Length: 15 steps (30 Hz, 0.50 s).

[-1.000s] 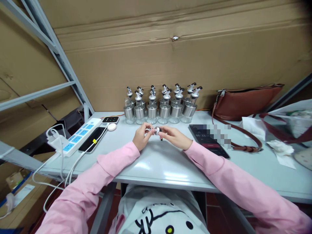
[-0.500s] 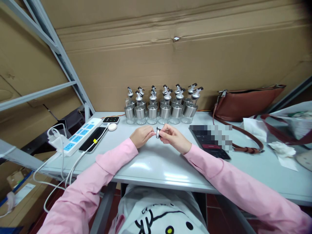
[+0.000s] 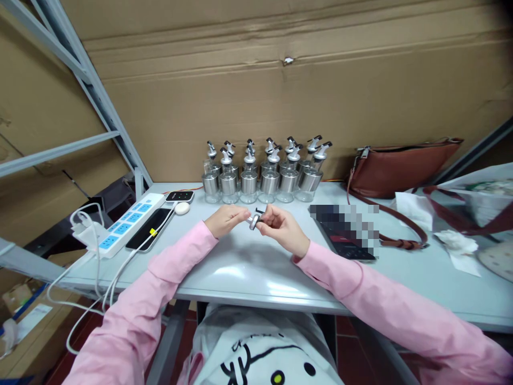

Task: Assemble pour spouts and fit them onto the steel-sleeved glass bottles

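Observation:
My right hand (image 3: 282,227) pinches a bottle pour spout (image 3: 254,221) between thumb and fingers, above the table. The spout has a silver collar and a black lever. Just left of it is my left hand (image 3: 227,220), its fingers stretched out and lying side by side, the fingertips close to the spout's pale end. Whether they touch it I cannot tell. Behind my hands stand two rows of glass bottles with steel sleeves (image 3: 249,183), most topped by silver spouts with black levers. The front-left bottle (image 3: 211,184) has a bare glass neck.
On the left lie a white power strip (image 3: 132,224) with cables, a dark phone (image 3: 150,230), a small black-screened device (image 3: 180,197) and a white round object (image 3: 182,208). To the right are another phone (image 3: 344,240), a brown bag (image 3: 401,171) and crumpled tissue (image 3: 457,243). Cardboard (image 3: 240,96) stands behind.
My left fingers have straightened and drawn slightly left, off their pinch at the spout's end. My right hand has tilted the spout and moved it a little left. The camera view has shifted slightly.

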### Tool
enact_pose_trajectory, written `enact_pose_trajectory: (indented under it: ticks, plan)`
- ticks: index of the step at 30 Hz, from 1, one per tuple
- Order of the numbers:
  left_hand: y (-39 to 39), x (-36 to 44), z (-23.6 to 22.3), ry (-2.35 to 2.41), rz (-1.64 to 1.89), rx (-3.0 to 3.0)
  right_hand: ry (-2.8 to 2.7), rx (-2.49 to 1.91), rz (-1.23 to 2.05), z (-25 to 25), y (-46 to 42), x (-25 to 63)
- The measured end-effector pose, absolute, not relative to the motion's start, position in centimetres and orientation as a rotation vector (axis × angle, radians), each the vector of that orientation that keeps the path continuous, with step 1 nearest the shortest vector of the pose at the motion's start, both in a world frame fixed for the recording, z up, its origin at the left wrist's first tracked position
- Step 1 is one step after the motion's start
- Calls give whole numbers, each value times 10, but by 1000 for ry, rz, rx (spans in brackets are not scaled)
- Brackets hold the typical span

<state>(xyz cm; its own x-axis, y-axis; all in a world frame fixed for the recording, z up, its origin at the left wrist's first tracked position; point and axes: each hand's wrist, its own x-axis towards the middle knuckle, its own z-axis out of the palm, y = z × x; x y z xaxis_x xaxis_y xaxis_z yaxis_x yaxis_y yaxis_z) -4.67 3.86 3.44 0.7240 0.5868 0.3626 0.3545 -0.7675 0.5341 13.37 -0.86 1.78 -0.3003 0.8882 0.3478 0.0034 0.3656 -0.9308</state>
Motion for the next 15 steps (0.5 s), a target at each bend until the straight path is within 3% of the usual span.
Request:
enact_pose_trajectory:
  ticks: [7, 15]
  plan:
    - [40, -45, 35, 748, 716, 2441, -2292, -689, 88, 34, -8, 151]
    - [45, -46, 29, 855, 795, 2022, -2528, -617, -343, 39, 1, 156]
